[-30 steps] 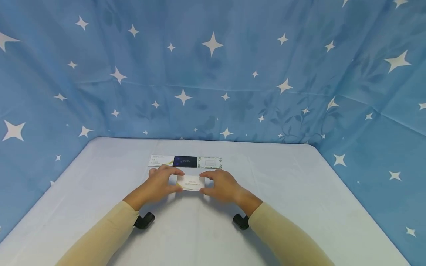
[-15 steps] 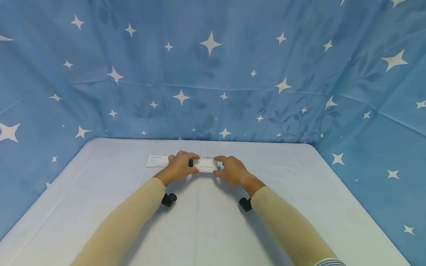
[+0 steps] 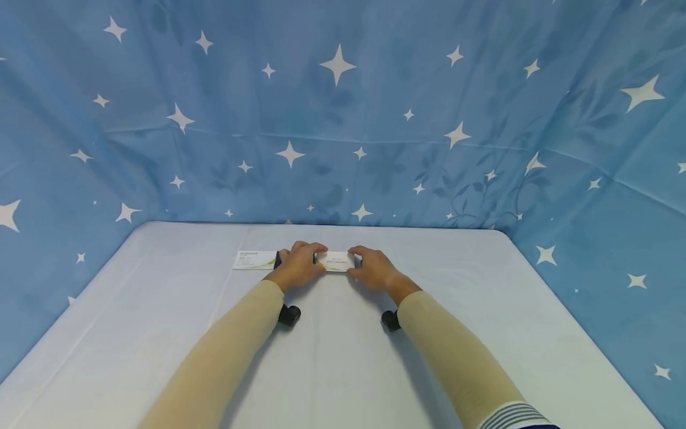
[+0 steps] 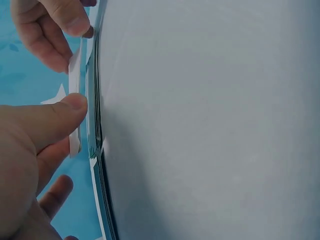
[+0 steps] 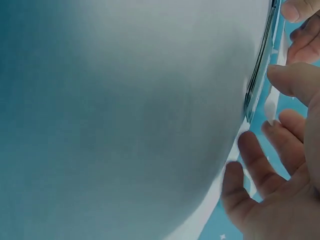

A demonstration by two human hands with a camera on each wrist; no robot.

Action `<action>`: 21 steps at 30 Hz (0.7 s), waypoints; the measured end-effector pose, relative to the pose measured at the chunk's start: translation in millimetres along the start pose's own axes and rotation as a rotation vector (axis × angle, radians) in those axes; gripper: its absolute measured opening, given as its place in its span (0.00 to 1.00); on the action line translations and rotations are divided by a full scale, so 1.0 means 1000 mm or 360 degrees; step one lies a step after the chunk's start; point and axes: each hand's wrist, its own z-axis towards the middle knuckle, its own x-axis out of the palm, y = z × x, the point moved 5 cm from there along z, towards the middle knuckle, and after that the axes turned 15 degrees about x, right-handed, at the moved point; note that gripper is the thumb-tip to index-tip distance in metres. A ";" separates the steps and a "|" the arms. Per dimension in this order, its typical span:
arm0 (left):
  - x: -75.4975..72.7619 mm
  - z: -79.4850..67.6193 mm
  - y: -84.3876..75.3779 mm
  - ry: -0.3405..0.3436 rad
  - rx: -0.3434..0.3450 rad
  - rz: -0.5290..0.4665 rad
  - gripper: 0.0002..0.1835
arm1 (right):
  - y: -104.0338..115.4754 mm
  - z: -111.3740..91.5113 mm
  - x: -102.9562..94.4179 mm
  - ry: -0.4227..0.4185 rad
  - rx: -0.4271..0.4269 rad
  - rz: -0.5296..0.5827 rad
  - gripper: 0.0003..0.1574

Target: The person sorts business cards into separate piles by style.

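A small stack of white business cards (image 3: 336, 261) with printed text is held between both hands at the far middle of the table. My left hand (image 3: 300, 266) pinches its left end with thumb and fingers; the right hand (image 3: 377, 269) pinches the right end. Seen from the left wrist, the held cards (image 4: 75, 80) stand just off the layered edges of another stack (image 4: 94, 110) on the table. Left of the hands lies a white business card (image 3: 254, 260) with a yellow-green curve. Beside it a dark blue card (image 3: 277, 260) is mostly hidden by my left hand.
A white cloth covers the table (image 3: 343, 369), whose far edge lies a short way beyond the cards. Behind hangs a blue curtain (image 3: 375, 119) with white stars. Black wrist-camera mounts (image 3: 289, 316) sit under both forearms.
Both hands have carried the white cards away from me and to the right. They now cover the place where the leaf-bordered card showed, and my left hand hides most of the dark blue card.
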 end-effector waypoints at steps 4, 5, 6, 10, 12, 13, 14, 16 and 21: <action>0.001 0.003 -0.001 0.0019 -0.0028 0.0028 0.27 | -0.001 0.003 0.001 0.0018 0.0039 0.0039 0.34; 0.001 0.003 -0.001 0.0027 -0.0039 0.0026 0.27 | -0.002 0.004 0.001 0.0022 0.0047 0.0042 0.34; 0.002 0.003 -0.001 0.0035 -0.0051 0.0020 0.27 | -0.002 0.005 0.002 0.0029 0.0058 0.0040 0.34; 0.005 0.004 0.000 0.0051 -0.0080 -0.0002 0.27 | -0.003 0.006 0.005 0.0057 0.0082 0.0026 0.34; 0.007 0.004 0.001 0.0056 -0.0087 -0.0008 0.27 | -0.003 0.006 0.006 0.0061 0.0083 0.0016 0.34; 0.007 0.005 0.002 0.0057 -0.0086 -0.0003 0.28 | -0.003 0.006 0.006 0.0062 0.0085 0.0018 0.34; 0.007 0.005 0.002 0.0059 -0.0085 0.0000 0.28 | -0.003 0.006 0.006 0.0062 0.0087 0.0021 0.35; 0.007 0.005 0.003 0.0064 -0.0084 0.0004 0.28 | -0.002 0.007 0.006 0.0062 0.0089 0.0027 0.35; 0.006 0.006 0.003 0.0071 -0.0087 0.0016 0.28 | -0.002 0.008 0.004 0.0063 0.0115 0.0046 0.35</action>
